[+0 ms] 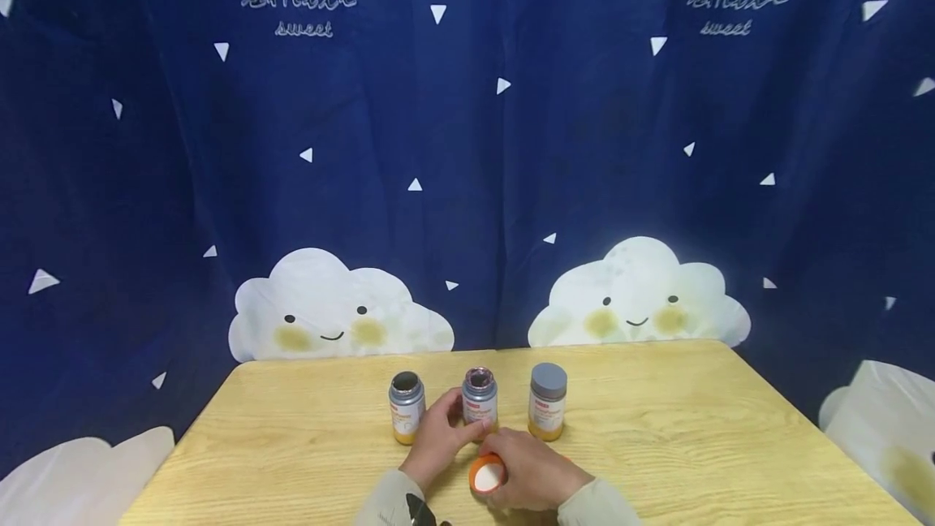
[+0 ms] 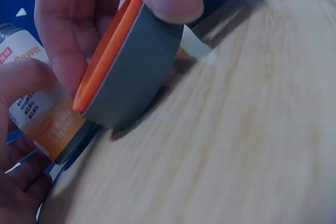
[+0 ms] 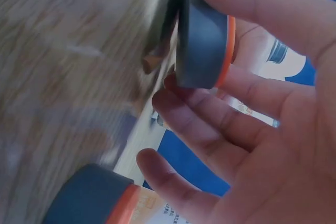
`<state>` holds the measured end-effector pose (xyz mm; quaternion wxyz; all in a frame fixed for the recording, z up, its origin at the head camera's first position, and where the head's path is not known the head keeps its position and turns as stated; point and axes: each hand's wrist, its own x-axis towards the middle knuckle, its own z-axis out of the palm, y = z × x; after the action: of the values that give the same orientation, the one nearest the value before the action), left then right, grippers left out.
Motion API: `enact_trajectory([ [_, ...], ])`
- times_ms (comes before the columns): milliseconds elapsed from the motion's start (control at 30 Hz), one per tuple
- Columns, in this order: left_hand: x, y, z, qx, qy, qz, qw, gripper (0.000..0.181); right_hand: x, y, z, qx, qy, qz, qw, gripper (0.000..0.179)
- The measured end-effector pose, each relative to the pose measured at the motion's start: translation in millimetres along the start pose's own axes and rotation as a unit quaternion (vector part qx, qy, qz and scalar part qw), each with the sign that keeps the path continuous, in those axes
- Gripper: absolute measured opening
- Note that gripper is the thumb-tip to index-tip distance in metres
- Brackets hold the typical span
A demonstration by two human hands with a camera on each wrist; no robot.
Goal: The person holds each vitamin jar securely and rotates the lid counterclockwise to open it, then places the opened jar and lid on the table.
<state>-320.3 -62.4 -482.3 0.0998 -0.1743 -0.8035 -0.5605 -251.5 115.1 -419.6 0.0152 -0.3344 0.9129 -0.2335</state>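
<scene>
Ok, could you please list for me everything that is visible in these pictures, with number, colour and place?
Left jar: 1, white label, yellow below, uncapped, on the table
Middle jar: 1, similar, uncapped, in the left grip
Right jar: 1, similar, grey lid on, on the table
Held lid: 1, grey outside, orange rim, in the right grip
Second lid: 1, grey and orange, on the table, beside the right grip
Table: 1, pale wood, under the jars
Curtain: dark blue with white clouds and triangles, behind the table
Sleeves: 2, pale, bottom edge
Left grip: 1, bare, holding the middle jar
Right grip: 1, bare, holding the lid
</scene>
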Motion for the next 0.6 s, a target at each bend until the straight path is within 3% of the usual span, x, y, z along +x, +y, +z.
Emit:
enact_trajectory([
  [600,-0.4,0.4,0.3,0.022,-0.014,-0.015,0.9996,0.05,-1.3,0.6,0.8,-0.005,-0.05,0.048,0.9976,0.05],
])
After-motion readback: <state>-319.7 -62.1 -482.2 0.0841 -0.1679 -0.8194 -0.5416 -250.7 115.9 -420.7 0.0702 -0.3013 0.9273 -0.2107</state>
